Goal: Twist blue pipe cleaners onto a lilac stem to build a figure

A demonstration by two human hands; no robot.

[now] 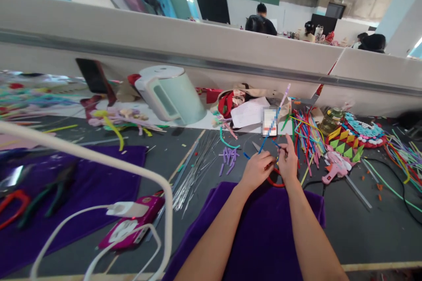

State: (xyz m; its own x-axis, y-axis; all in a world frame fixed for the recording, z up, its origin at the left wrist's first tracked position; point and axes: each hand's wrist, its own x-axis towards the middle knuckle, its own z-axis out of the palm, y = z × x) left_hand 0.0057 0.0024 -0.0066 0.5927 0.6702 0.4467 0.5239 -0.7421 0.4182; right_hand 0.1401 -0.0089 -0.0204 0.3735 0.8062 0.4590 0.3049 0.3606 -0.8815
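My left hand (259,169) is closed, its fingers pinched around the lower end of a long blue pipe cleaner (264,139) that slants up to a pale lilac tip. Close beside it, my right hand (288,159) pinches a short blue piece with thumb and fingers, its index finger raised. Whether both blue pieces are one stem I cannot tell. Beneath my hands lie scissors with red handles (276,182), partly hidden, on the dark table. Left of my hands is a small pile of cut purple pieces (228,158). A folded purple cloth (263,232) lies under my forearms.
Bundled colored pipe cleaners (308,134) and a pink glue gun (336,167) lie right. A pale green kettle (178,94) stands back left, near wires (194,175). A white cable and magenta power bank (132,224) occupy the front left. A low partition (165,44) runs behind.
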